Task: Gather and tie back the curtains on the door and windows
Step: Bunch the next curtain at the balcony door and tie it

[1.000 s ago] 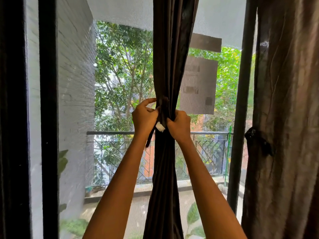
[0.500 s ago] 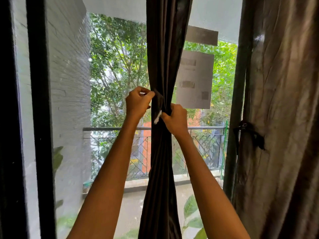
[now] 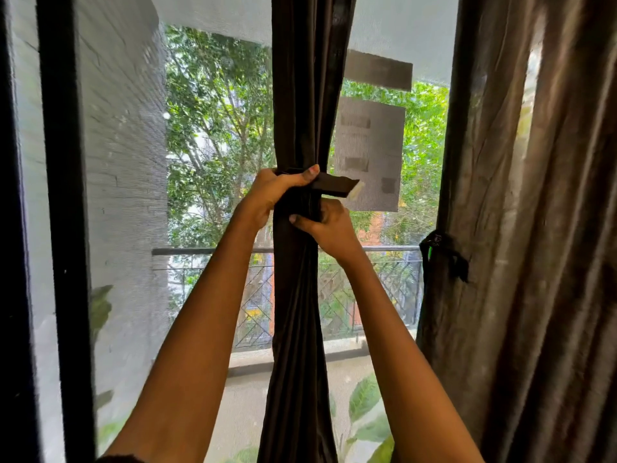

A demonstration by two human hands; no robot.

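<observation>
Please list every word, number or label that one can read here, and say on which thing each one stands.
No text can be read.
Paper sheet on the window: print blurred into grey blocks.
Dark strip above it: no text shows.
White patch on the tie strap round the middle curtain: blank.
Tie on the right curtain: pale marks, too small to read.

Place: home interior, beside a screened balcony door or window.
Drapery: dark gathered curtain (image 3: pixel 300 95) hanging at centre; brown curtain (image 3: pixel 534 228) tied back at right.
Frame: black uprights (image 3: pixel 63 228), fine insect mesh with taped patches (image 3: pixel 367 152).
Outside: balcony railing (image 3: pixel 207 251), pale brick wall (image 3: pixel 127 162), leafy trees (image 3: pixel 217 128), daylight.
</observation>
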